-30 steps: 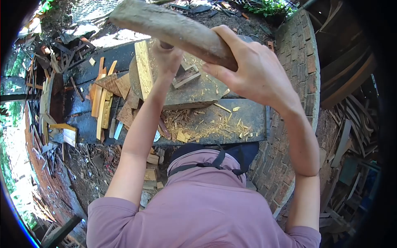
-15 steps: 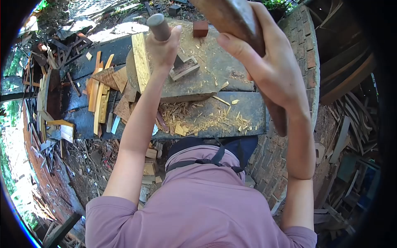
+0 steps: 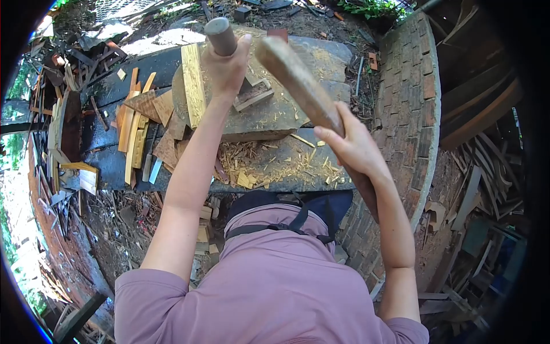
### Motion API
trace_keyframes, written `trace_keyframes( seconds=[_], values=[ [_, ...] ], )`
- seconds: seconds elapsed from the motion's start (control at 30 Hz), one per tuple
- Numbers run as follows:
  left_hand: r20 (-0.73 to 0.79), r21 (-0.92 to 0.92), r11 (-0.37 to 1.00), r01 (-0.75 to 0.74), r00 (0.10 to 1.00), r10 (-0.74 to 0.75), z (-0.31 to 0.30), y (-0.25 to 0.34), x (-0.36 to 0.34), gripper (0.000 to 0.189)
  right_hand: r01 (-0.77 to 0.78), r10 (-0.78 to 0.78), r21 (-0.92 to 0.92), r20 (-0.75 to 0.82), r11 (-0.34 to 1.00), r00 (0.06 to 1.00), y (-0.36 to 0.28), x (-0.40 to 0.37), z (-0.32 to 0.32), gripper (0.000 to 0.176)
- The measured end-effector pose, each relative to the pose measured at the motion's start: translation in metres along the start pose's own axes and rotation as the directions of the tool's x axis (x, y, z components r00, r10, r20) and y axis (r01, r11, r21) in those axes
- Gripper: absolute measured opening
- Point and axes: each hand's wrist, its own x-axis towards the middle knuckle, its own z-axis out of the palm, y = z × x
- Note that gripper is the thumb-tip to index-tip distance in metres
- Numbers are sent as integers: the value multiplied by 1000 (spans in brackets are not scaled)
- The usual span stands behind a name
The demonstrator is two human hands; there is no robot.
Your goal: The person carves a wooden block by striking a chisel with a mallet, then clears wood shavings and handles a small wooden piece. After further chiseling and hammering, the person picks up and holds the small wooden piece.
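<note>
My left hand [image 3: 228, 71] is wrapped round the thick round handle of a chisel [image 3: 221, 35], held upright with its flat end facing me. Its lower part is mostly hidden behind the hand. Just right of that hand, a small notched wood block [image 3: 254, 95] lies on a broad, thick wooden slab [image 3: 260, 123]. My right hand [image 3: 358, 143] grips a long wooden club [image 3: 298, 77], whose thick end is raised over the slab and angled toward the chisel, apart from it. A pale yellow wood strip [image 3: 193, 86] lies left of my left hand.
Wood chips [image 3: 309, 166] litter the dark bench [image 3: 275, 182] on my side of the slab. Offcuts [image 3: 137, 123] and a narrow tool with a handle [image 3: 149, 163] lie at left. A reddish block [image 3: 278, 34] sits at the slab's far edge. A brick wall [image 3: 407, 92] stands at right.
The club has swung down and away from me, its thick end now lower and closer to the chisel. My right hand has dropped with it. The left hand stays nearly in place.
</note>
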Motion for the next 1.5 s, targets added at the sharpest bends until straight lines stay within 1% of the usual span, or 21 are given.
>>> trace_keyframes(
  seconds=[0.07, 0.13, 0.2, 0.23, 0.27, 0.33, 0.4, 0.43, 0.47, 0.53, 0.57, 0.67, 0.7, 0.73, 0.77, 0.8, 0.87, 0.9, 0.97, 1.23, 1.5],
  values=[
    [16, 34, 999, -14, 1000, 14, 6, 0, -4, 16, 63, -66, -185, -6, 981, 998, 28, 1, 17, 63],
    [76, 138, 984, -109, 992, 99, 9, -1, -7, 16, 71, -73, -195, 0, 978, 997, 48, 3, 35, 60],
    [77, 94, 990, -101, 993, 94, 7, 3, -7, 17, 58, -70, -415, -14, 908, 997, 51, -1, 47, 60],
    [90, 2, 1000, 11, 996, -11, 3, 8, -6, 18, -16, 19, -423, 4, 906, 1000, 46, -3, 49, 61],
    [110, -87, 989, 121, 988, -112, -3, 15, -4, 19, -15, 21, -424, 9, 906, 1000, 49, -4, 52, 61],
    [143, -125, 979, 159, 980, -141, -18, 23, 4, 22, 17, -38, -409, -44, 912, 998, 57, -2, 60, 60],
    [263, -274, 922, 274, 943, -202, -34, 21, 18, 23, 10, -34, -423, -49, 906, 998, 58, 1, 65, 60],
    [307, -278, 904, 326, 922, -238, -39, 25, 22, 25, -2, -26, -437, -57, 900, 998, 58, 3, 66, 61],
    [312, -281, 908, 310, 924, -219, -43, 27, 29, 25, 5, -40, -435, -70, 900, 997, 58, 5, 66, 61],
    [471, -326, 853, 408, 852, -228, -46, 21, 32, 23, 27, -59, -428, -62, 903, 996, 64, 4, 66, 63],
    [483, -327, 848, 418, 845, -230, -45, 17, 32, 22, 28, -65, -434, -71, 901, 995, 68, 5, 67, 63],
    [385, -341, 855, 391, 888, -252, -34, 16, 32, 22, 81, -134, -446, -88, 891, 987, 69, 4, 62, 61],
    [274, -388, 855, 344, 929, -249, -29, 18, 30, 22, 6, -6, -120, 0, 993, 1000, 62, 2, 53, 59],
    [174, -336, 891, 304, 950, -259, -29, 21, 28, 20, -106, 80, 210, 128, 972, 989, 58, 2, 47, 58],
    [87, -346, 905, 247, 969, -232, -30, 23, 26, 20, -88, 71, 263, 73, 961, 995, 60, 0, 48, 53],
    [2, -347, 916, 200, 977, -212, -31, 27, 24, 21, -92, 75, 268, 73, 959, 995, 62, -1, 46, 53],
    [-37, -396, 903, 170, 979, -200, -33, 33, 25, 21, 25, -16, 285, -31, 958, 999, 71, -5, 43, 53],
    [-74, -405, 900, 160, 976, -206, -31, 39, 23, 21, -67, 62, 317, 25, 946, 998, 62, -12, 35, 53],
    [-141, -452, 884, 118, 969, -202, -22, 44, 19, 22, -58, 60, 331, 4, 942, 998, 66, -13, 35, 53],
    [-37, -345, 916, 206, 972, -232, 7, 27, 13, 19, -49, 72, 344, -53, 938, 996, 69, -21, 35, 54],
    [4, -261, 946, 189, 981, -195, 12, 14, 11, 19, -62, 84, 371, -42, 927, 996, 71, -26, 34, 54]
  ],
)
